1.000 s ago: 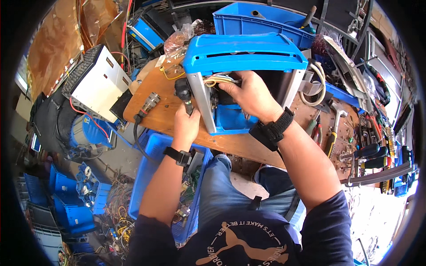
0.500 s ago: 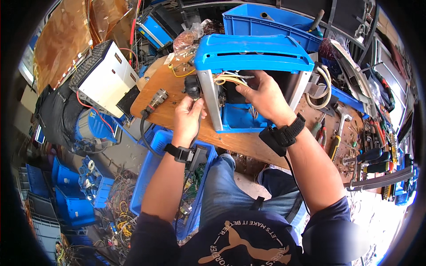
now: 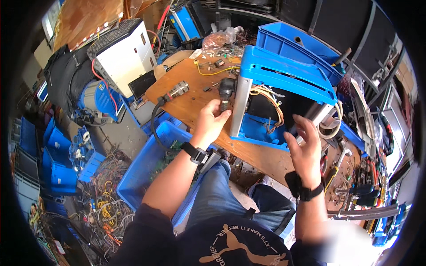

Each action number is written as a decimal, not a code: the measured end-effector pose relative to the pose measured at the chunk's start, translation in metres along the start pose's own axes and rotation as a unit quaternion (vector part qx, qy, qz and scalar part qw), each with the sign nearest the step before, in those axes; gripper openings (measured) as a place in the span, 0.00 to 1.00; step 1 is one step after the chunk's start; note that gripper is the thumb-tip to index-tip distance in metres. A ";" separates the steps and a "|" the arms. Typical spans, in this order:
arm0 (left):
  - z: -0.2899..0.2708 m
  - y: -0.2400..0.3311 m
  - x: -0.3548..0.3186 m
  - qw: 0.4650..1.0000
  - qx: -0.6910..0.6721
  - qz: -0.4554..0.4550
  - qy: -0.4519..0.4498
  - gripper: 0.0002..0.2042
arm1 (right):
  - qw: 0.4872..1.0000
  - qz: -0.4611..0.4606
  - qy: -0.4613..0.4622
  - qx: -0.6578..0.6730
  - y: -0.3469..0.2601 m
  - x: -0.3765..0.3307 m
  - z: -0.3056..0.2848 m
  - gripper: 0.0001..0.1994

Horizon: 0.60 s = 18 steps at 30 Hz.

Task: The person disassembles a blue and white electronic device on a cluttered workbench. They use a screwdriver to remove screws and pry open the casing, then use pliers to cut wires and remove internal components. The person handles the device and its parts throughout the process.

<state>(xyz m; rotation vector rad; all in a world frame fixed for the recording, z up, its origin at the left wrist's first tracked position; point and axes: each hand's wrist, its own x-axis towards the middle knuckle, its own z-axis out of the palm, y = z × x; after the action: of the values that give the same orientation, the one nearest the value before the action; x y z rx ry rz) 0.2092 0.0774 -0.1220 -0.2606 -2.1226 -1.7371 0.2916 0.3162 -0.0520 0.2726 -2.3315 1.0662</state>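
Observation:
A blue-and-silver equipment housing [image 3: 288, 66] stands on the wooden bench with its front uncovered. Pale yellow and white wires [image 3: 271, 98] loop inside it, and its dark interior shows behind them. At the housing's left side, my left hand [image 3: 208, 124] is closed around the lower end of a black cable connector [image 3: 226, 88]. My right hand [image 3: 306, 148] is out in front of the housing's lower right corner, fingers spread and curved, with nothing in it. Left of the black connector, a round metal connector [image 3: 177, 91] on a thick black cable lies on the bench.
A blue bin [image 3: 301, 42] stands behind the housing. Pliers and a hammer [image 3: 344, 155] lie at the bench's right. Below the left edge is a blue crate [image 3: 133, 186] holding green boards. Tangled cables [image 3: 106, 208] cover the floor at left; a white case [image 3: 120, 62] stands beyond.
My right hand has come out of the housing and moved down to the right, its fingers opening. My left hand stays at the black connector. The whole view has turned.

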 end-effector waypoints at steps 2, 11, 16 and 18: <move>-0.005 -0.018 -0.009 0.999 -0.047 -0.016 0.019 0.13 | 0.999 0.005 0.043 0.020 -0.004 -0.016 0.000 0.19; -0.051 -0.025 -0.091 0.955 0.265 0.123 0.061 0.18 | 0.962 0.207 0.166 -0.069 0.062 -0.034 -0.023 0.22; -0.050 -0.026 -0.093 0.962 0.240 0.114 0.070 0.21 | 0.972 0.138 0.127 -0.140 0.077 -0.015 -0.026 0.30; -0.041 -0.018 -0.085 0.973 0.202 0.091 0.061 0.21 | 0.967 0.102 0.117 -0.203 0.099 -0.009 -0.026 0.32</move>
<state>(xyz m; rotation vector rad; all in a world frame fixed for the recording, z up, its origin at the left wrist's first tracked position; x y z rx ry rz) 0.2869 0.0422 -0.1659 -0.2172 -2.2217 -1.1585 0.2704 0.4012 -0.1063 -0.2417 -2.3273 0.6435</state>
